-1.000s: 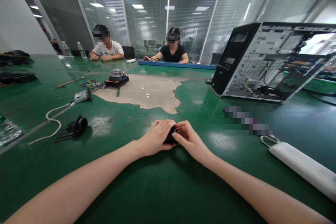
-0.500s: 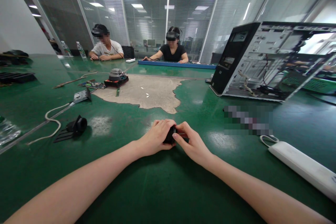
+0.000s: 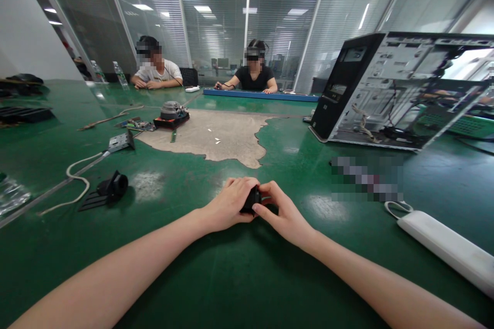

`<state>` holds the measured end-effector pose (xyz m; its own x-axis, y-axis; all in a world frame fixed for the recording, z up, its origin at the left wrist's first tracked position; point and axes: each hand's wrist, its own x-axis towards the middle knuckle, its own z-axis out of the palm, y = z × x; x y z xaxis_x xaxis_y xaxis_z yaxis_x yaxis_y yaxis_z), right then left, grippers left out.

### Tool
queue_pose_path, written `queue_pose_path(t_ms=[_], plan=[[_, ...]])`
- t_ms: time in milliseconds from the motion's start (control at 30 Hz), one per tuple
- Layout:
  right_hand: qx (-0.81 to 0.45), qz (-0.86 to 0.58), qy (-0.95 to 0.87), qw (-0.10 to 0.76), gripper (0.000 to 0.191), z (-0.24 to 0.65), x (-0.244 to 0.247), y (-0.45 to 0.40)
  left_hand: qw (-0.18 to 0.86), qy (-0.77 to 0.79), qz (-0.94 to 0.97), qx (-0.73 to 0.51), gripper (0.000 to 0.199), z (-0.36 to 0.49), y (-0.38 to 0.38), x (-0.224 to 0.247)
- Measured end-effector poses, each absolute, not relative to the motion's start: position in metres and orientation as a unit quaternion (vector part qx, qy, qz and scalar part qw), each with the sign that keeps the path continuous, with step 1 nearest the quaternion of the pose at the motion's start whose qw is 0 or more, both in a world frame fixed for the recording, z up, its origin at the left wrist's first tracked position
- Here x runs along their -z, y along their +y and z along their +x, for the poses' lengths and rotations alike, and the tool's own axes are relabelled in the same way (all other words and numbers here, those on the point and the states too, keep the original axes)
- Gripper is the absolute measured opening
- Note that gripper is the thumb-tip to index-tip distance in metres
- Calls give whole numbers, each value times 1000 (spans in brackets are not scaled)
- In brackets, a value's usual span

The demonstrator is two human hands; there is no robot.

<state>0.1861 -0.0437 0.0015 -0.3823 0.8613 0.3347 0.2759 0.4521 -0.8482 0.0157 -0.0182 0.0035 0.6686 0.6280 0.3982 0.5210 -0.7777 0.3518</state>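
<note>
Between my hands, low over the green table (image 3: 185, 267), is a small black boxy part (image 3: 251, 202), its kind hidden by my fingers. My left hand (image 3: 231, 201) wraps round it from the left, fingers over the top and thumb below. From the right, the thumb and fingers of my right hand (image 3: 283, 211) close on its right side at their tips. To the left lies a black plastic piece with a round opening and flat slats (image 3: 111, 189). A computer case with its side off (image 3: 366, 92) stands at the right.
A white power strip (image 3: 443, 247) lies at the right edge. A metal bracket (image 3: 121, 141), a white cable (image 3: 85, 185) and a heatsink-like round part on a red-black base (image 3: 172, 114) lie left. Two people (image 3: 254, 76) sit across the table behind a blue bar (image 3: 262, 94).
My right thumb has shifted slightly down and left on the black part. My left hand keeps its hold. The view has moved very little.
</note>
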Motion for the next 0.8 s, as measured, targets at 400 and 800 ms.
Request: queue_pose_path(t_ms=[400, 800], plan=[[-411, -409, -711, 398, 13, 183, 2, -42, 98, 320, 909, -250, 56, 16, -19, -4], [-397, -395, -714, 420, 9, 183, -1, -43, 97, 315, 910, -251, 55, 15, -19, -3]])
